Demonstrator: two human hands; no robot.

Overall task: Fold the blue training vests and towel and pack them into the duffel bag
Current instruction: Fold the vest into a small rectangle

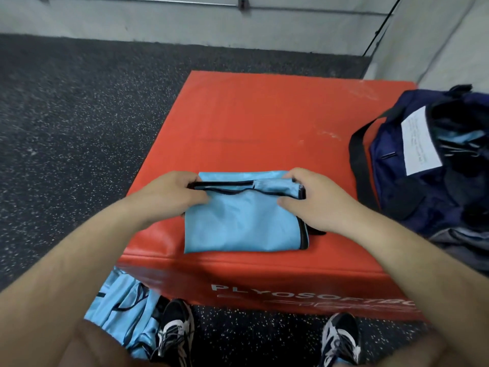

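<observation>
A light blue training vest (243, 221) with black trim lies partly folded on the red foam box (264, 123). My left hand (172, 193) grips the vest's far left edge, fingers curled over the black trim. My right hand (315, 197) grips the far right corner, thumb on top of the fabric. The navy duffel bag (423, 186) stands open at the right edge of the box, with blue fabric (460, 136) showing inside it. More blue vests (124, 311) lie in a heap on the floor by my left foot.
A white paper sheet (419, 144) rests on the bag's rim. Grey cloth (465, 245) lies below the bag at the right. Speckled black rubber floor (66, 128) surrounds the box. A grey wall (211, 22) runs behind. My shoes (174, 332) stand before the box.
</observation>
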